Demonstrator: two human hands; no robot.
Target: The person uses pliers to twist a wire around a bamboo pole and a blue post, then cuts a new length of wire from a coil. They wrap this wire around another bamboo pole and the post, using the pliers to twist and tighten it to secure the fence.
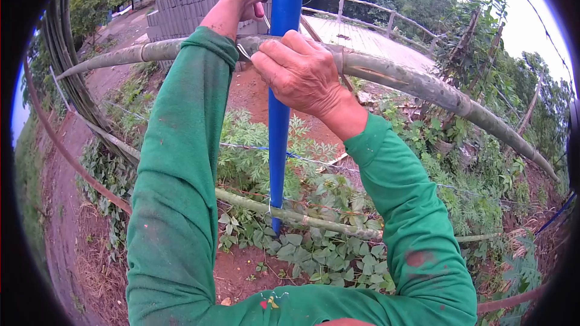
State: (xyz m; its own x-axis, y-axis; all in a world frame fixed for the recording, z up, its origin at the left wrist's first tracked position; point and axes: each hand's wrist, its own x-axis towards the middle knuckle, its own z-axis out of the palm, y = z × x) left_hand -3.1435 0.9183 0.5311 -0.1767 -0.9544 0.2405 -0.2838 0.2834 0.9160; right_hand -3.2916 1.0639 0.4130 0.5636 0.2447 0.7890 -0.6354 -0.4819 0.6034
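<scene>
A horizontal bamboo pole crosses an upright blue post in front of me. My left hand is raised above the bamboo, left of the post, closed around a red-handled hand tool whose jaws I cannot make out. My right hand lies across the crossing with its fingers curled. A short bright piece of wire runs into those fingertips at the bamboo's near side. Palm and thumb of this hand are hidden.
A lower bamboo rail crosses the post near the ground. Barbed wire runs between the rails. Upright thin poles stand at the left. Behind are stacked grey blocks and a railed concrete surface; leafy plants grow below.
</scene>
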